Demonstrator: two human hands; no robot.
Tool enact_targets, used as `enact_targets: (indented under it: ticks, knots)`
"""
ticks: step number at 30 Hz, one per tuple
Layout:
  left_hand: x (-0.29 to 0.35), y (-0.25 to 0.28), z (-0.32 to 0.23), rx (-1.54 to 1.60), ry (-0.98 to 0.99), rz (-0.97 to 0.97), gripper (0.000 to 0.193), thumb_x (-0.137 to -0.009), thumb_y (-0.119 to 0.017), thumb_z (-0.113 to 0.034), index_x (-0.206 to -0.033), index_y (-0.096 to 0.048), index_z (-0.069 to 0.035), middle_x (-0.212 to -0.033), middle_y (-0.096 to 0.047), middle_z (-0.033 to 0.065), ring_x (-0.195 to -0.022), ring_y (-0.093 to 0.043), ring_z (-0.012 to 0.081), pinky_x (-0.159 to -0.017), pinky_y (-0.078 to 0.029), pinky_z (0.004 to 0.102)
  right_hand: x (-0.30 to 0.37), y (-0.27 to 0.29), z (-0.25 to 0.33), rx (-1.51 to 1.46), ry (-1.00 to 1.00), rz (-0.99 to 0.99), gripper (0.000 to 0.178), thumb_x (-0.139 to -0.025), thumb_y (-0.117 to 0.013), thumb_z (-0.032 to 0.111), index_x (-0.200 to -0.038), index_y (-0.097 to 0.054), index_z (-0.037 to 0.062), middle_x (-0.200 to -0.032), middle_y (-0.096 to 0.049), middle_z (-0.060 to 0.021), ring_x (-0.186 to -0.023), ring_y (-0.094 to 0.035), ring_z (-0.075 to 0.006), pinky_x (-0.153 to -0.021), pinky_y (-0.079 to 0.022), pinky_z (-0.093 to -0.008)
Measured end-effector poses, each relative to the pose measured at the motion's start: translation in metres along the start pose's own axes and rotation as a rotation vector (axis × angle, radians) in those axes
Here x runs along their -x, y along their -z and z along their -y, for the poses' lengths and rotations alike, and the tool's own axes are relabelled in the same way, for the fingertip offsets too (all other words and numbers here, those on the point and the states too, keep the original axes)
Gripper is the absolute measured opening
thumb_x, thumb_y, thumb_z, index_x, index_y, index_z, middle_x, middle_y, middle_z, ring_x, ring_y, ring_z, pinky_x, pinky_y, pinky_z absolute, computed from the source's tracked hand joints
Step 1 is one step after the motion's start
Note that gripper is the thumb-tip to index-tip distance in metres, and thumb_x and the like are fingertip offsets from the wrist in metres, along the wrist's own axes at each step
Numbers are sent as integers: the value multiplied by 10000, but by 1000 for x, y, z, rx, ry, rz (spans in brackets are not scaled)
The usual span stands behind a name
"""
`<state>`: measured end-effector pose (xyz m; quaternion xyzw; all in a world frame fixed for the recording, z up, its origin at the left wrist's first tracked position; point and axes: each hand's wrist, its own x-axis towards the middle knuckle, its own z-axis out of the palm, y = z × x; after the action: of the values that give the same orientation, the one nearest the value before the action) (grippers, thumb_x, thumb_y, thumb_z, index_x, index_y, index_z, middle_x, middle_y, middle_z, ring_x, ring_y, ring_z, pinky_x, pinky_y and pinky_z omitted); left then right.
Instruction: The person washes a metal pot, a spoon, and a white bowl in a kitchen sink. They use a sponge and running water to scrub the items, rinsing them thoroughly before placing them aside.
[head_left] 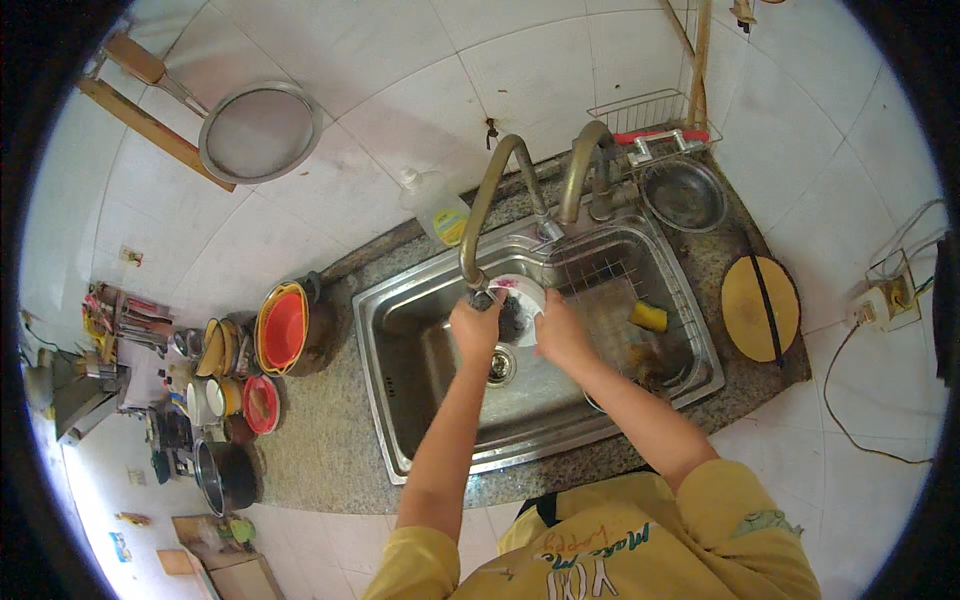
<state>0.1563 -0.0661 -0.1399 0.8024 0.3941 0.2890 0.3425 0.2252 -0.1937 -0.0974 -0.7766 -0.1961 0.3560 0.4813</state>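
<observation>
My left hand (476, 322) and right hand (563, 332) were closed on opposite sides of a white bowl (526, 291), apparently to steady it over the left basin (425, 380), just below the curved faucet (478, 222). I could not identify the dark patch (512, 322) on it. The faucet hung close over my left fingers, probably limiting any lift. In the right basin (672, 268) lay a yellow sponge (648, 317). Farther off, behind the sink, stood a plastic bottle (436, 208); a dark round pan (684, 196) occupied the right rear counter.
</observation>
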Motion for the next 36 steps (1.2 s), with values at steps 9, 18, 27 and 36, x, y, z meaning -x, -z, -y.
enact_targets:
  ticks: [9,18,27,36]
  knots:
    - [59,-22,0,838,627,43,287,-730,-632,-160,-965,-543,-23,-848,-592,55,-695,-579,186,-557,-457,308,-9,-23,-41,-344,-12,-104,324,-779,-476,137,-1053,-413,-24,-783,-564,-236,-698,-572,-368,-614,-460,-435]
    - [19,26,-27,-327,-445,131,353,-637,-564,-21,-988,-550,-58,-919,-582,138,-827,-562,303,-688,-450,367,-7,-13,-21,494,273,-107,446,-755,-505,176,-1119,-369,-44,-782,-584,-213,-720,-584,-340,-623,-474,-405]
    - [-6,16,-15,-454,-150,283,278,-640,-643,-226,-857,-596,-59,-781,-589,131,-756,-570,305,-664,-449,369,4,-1,-11,358,207,-123,356,-769,-405,51,-1109,-343,-33,-769,-567,-240,-734,-567,-388,-628,-459,-442]
    - [-11,9,-49,-368,-705,315,368,-594,-553,-7,-945,-581,-117,-884,-567,93,-754,-558,303,-643,-453,377,-7,-7,-16,413,180,-91,333,-765,-409,63,-1081,-360,-31,-779,-557,-264,-758,-563,-386,-642,-449,-459]
